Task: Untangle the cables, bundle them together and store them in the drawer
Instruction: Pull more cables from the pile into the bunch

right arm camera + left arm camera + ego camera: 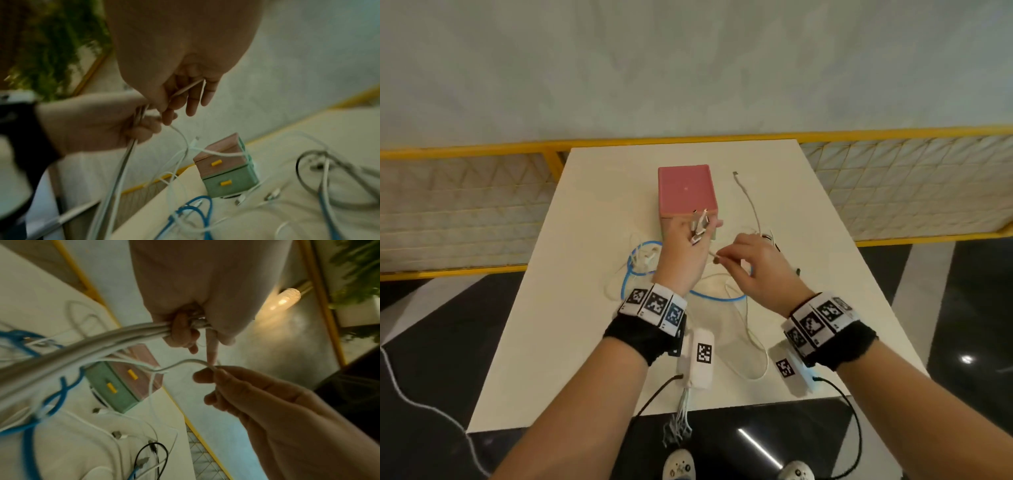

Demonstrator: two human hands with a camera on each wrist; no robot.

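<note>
My left hand point(685, 246) grips a bunch of white cable ends point(698, 228), their plugs sticking up past my fingers just in front of the drawer box point(686, 190). In the left wrist view the gathered white cables point(102, 344) run out of my fist. My right hand point(743, 260) pinches one thin white cable point(185, 363) close to the left hand. A blue cable point(643, 270) and more white cables point(748, 202) lie loose on the white table point(808, 267). The box has a pink drawer point(218, 164) over a green drawer point(228, 182), both with yellow handles and both closed.
A black cable point(152, 451) lies on the table to the right of the tangle. A yellow-framed mesh fence point(465, 205) runs behind the table. Dark floor lies past the table's near edge, where my shoes point(678, 466) show.
</note>
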